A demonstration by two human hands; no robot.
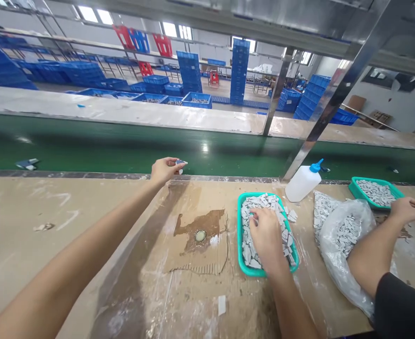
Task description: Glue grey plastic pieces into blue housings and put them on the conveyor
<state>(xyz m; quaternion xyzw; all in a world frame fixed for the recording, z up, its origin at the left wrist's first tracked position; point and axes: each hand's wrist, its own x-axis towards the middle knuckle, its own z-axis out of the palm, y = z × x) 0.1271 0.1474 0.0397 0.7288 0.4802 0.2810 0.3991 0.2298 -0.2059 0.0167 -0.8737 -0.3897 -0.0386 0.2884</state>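
My left hand (164, 170) is stretched out above the near edge of the green conveyor belt (123, 146). Between its thumb and fingers it pinches a small blue-and-white piece (181, 164). My right hand (267, 233) reaches into a teal plastic basket (240, 245) heaped with small light-grey pieces (251, 256). Its fingers are bent together at the heap, and what they grip is hidden. Left of the basket lies a torn sheet of cardboard (196, 261) with a wet brown patch and a small round cap-like thing (200, 235) holding something pale.
A white squeeze bottle (301, 184) with a blue nozzle stands behind the basket. To the right are a clear plastic bag (329, 268) of grey pieces, a second teal basket (361, 195) and another person's hand (405, 210). A metal post (320, 125) rises beside the belt.
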